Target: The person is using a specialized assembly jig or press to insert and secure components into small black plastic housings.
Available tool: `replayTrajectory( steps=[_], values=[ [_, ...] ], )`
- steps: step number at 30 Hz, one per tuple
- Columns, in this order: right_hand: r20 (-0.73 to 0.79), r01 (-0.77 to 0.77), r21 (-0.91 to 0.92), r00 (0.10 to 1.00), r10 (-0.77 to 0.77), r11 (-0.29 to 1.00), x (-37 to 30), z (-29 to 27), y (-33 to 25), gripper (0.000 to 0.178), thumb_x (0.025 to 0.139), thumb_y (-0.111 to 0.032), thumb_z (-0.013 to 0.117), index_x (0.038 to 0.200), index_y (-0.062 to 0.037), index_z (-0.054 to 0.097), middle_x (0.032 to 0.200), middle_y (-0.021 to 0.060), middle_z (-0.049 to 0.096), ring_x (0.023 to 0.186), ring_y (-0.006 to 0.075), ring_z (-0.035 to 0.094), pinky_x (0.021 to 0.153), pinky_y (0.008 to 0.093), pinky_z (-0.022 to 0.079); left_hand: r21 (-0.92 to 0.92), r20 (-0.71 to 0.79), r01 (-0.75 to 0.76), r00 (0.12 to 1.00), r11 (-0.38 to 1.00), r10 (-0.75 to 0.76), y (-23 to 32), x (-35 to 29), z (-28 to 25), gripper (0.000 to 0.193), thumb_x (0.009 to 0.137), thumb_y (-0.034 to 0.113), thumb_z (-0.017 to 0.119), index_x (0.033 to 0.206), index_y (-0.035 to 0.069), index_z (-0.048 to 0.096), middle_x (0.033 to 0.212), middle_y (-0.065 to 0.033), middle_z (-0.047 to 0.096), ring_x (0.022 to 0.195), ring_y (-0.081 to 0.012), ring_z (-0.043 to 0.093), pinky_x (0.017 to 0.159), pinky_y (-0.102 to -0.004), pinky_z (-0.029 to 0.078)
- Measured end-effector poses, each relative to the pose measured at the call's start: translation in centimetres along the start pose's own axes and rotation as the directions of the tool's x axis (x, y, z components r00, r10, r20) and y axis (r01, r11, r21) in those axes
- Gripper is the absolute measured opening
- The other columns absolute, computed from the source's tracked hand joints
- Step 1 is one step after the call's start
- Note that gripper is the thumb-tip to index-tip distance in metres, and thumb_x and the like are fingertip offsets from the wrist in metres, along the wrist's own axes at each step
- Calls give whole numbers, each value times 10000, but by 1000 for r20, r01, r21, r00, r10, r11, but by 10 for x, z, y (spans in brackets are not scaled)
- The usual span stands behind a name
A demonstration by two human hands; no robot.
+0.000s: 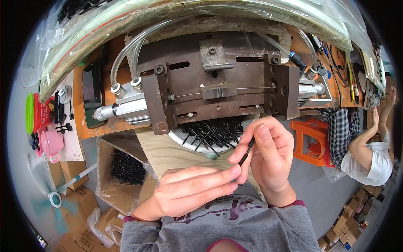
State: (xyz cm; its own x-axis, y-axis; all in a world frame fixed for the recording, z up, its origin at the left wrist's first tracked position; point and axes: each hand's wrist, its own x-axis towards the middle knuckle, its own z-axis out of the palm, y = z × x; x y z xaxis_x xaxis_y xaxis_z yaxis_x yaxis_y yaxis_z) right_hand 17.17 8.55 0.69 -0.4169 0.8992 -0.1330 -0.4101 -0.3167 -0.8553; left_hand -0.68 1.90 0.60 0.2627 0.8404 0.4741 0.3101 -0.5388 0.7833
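Close to my chest, a small slender black rod-like part (247, 155), thicker toward its lower end, is held between both hands. My right hand (273, 153) is closed in a pinch on it with thumb and fingers. My left hand (191, 191) has its fingers pressed together at the part's lower end. Beyond them a white bowl (178, 139) full of thin black parts (212, 133) stands partly under a brown metal fixture (184, 109). A thin rod or wire (245, 89) runs across the fixture through a small metal block (219, 92) at its middle.
Air cylinders (132, 110) with clear hoses flank the fixture. A carton (110, 157) of black parts stands at left, near a fan (55, 199) and a pink cup (51, 143). To the right are an orange stool (308, 140) and another person (365, 161).
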Motion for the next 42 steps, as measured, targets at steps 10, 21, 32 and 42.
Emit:
replayTrajectory(
  steps=[10, 21, 32, 42],
  values=[
    [19, 65, -47, 998, -64, 997, 0, 1, 3, 252, 1037, -151, 459, 1016, 75, 569, 821, 199, 670, 542, 171, 653, 497, 248, 517, -19, 11, 11, 1000, 1000, -11, -1, 0, -2, 305, 661, 21, 727, 956, -59, 733, 1137, -195, 679, 885, -232, 708, 746, -299, 605],
    [77, 63, -31, 995, -60, 998, -2, 1, 2, 232, 1031, -117, 463, 1022, 89, 569, 837, 194, 671, 561, 175, 661, 503, 248, 527, -6, -32, 84, 996, 996, -85, 2, -3, 0, 345, 607, 86, 870, 929, 40, 756, 1062, -125, 711, 854, -211, 706, 723, -290, 603],
    [72, 62, -30, 996, -59, 998, -3, -1, 4, 212, 1024, -100, 476, 1031, 88, 573, 839, 186, 674, 570, 171, 667, 508, 248, 530, -12, -37, 95, 995, 995, -95, 1, -2, 1, 348, 603, 97, 875, 924, 34, 756, 1054, -127, 712, 818, -209, 706, 697, -286, 599],
    [68, 59, -21, 996, -58, 998, -1, -3, 7, 194, 1018, -88, 484, 1033, 83, 574, 839, 187, 676, 573, 171, 671, 510, 249, 531, -1, -35, 90, 995, 996, -90, -2, -2, 2, 339, 606, 104, 871, 915, 32, 754, 1055, -129, 712, 800, -210, 706, 688, -289, 593]
  ],
)
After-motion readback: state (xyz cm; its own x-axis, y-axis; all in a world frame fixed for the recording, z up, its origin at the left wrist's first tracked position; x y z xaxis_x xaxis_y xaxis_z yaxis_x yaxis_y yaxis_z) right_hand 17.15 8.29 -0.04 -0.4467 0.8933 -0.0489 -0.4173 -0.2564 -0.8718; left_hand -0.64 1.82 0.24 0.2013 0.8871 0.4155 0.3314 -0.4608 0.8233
